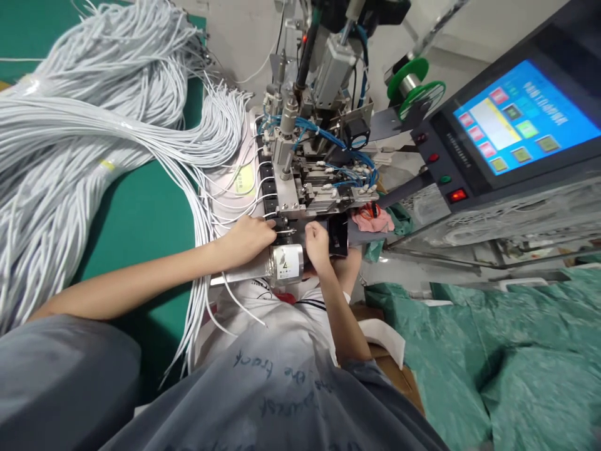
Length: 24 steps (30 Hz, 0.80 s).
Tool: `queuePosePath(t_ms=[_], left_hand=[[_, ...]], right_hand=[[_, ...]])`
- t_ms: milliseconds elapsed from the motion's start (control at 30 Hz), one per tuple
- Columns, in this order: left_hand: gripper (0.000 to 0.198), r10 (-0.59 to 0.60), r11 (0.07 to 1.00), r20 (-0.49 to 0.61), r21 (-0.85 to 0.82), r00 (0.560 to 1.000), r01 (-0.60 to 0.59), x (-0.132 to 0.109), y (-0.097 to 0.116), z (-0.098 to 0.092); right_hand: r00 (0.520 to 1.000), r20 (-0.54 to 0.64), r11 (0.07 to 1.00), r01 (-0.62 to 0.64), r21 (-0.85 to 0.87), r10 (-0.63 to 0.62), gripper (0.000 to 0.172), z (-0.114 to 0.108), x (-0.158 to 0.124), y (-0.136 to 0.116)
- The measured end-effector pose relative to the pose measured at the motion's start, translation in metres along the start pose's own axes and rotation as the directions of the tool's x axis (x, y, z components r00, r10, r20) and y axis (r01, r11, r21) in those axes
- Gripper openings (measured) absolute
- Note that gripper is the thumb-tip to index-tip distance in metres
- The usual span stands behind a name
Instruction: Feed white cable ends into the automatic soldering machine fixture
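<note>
My left hand [251,237] is closed in a pinch on a thin white wire end [284,232] at the front of a small metal machine [305,156]. My right hand [317,245] is closed too, its fingertips pressed to the same wire end from the other side. Both hands meet just above a silver cylinder [287,262] with a label. A row of black clamps [267,178] on the machine holds more white wires [225,200].
A large bundle of white wires [84,125] lies on a green mat [141,219] at the left. A control box with a lit blue touchscreen [521,122] and red and green buttons stands at the right. Green cloth [493,351] covers the lower right.
</note>
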<state>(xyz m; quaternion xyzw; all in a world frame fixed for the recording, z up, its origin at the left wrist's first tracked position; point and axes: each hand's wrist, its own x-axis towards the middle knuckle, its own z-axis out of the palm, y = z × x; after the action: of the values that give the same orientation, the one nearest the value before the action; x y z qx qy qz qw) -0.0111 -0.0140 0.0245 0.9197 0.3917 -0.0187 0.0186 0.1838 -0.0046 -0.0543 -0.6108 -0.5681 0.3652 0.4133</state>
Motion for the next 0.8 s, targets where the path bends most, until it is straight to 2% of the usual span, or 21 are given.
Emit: queuePosePath(t_ms=[100, 167, 233, 267, 367, 433, 467, 500, 567, 633, 667, 733, 800], left_hand=[[0.02, -0.061, 0.998, -0.005, 0.021, 0.998, 0.061, 0.002, -0.007, 0.002], [0.022, -0.122, 0.992, -0.003, 0.035, 0.993, 0.122, 0.004, -0.017, 0.004], [0.025, -0.155, 0.987, -0.003, 0.03, 0.988, 0.155, 0.007, -0.028, 0.005], [0.026, -0.157, 0.987, -0.001, 0.025, 0.988, 0.157, 0.008, -0.032, 0.006], [0.028, -0.156, 0.988, 0.017, 0.023, 0.988, 0.156, 0.009, -0.037, 0.005], [0.027, -0.173, 0.985, 0.004, 0.011, 0.985, 0.173, 0.008, -0.03, 0.001], [0.027, -0.166, 0.986, -0.011, -0.025, 0.986, 0.166, 0.007, -0.024, -0.002], [0.029, -0.136, 0.987, -0.029, -0.091, 0.99, 0.133, 0.005, -0.016, -0.004], [0.031, 0.002, 0.954, -0.082, -0.298, 0.997, -0.026, 0.001, 0.001, -0.008], [0.033, 0.134, 0.838, -0.151, -0.51, 0.979, -0.194, -0.002, 0.015, -0.009], [0.034, 0.16, 0.775, -0.176, -0.587, 0.971, -0.234, -0.004, 0.02, -0.008], [0.036, 0.138, 0.691, -0.199, -0.682, 0.97, -0.238, -0.005, 0.025, -0.004], [0.037, 0.084, 0.653, -0.213, -0.726, 0.973, -0.216, -0.003, 0.026, 0.001]], right_hand=[[0.984, -0.154, 0.996, 0.084, -0.038, -0.089, 0.023, -0.007, -0.03, -0.025], [0.987, -0.11, 0.992, 0.116, -0.051, -0.121, 0.02, -0.002, -0.059, -0.043], [0.99, 0.078, 0.988, 0.125, -0.094, -0.118, 0.018, 0.011, -0.087, -0.055], [0.973, 0.204, 0.984, 0.132, -0.118, -0.106, 0.015, 0.02, -0.099, -0.059], [0.852, 0.523, 0.976, 0.145, -0.161, -0.041, 0.014, 0.044, -0.122, -0.063], [0.782, 0.623, 0.975, 0.147, -0.167, -0.011, 0.014, 0.05, -0.125, -0.062], [0.768, 0.64, 0.975, 0.154, -0.162, -0.015, 0.015, 0.049, -0.123, -0.061], [0.77, 0.638, 0.975, 0.163, -0.152, -0.029, 0.017, 0.045, -0.119, -0.06], [0.813, 0.578, 0.976, 0.174, -0.128, -0.07, 0.019, 0.029, -0.108, -0.06], [0.872, 0.482, 0.979, 0.161, -0.123, -0.082, 0.022, 0.007, -0.093, -0.06], [0.9, 0.43, 0.982, 0.14, -0.129, -0.072, 0.023, -0.004, -0.086, -0.061], [0.942, 0.333, 0.99, 0.077, -0.118, -0.033, 0.016, -0.025, -0.074, -0.064], [0.968, 0.251, 0.999, 0.002, -0.033, 0.006, 0.007, -0.038, -0.067, -0.069]])
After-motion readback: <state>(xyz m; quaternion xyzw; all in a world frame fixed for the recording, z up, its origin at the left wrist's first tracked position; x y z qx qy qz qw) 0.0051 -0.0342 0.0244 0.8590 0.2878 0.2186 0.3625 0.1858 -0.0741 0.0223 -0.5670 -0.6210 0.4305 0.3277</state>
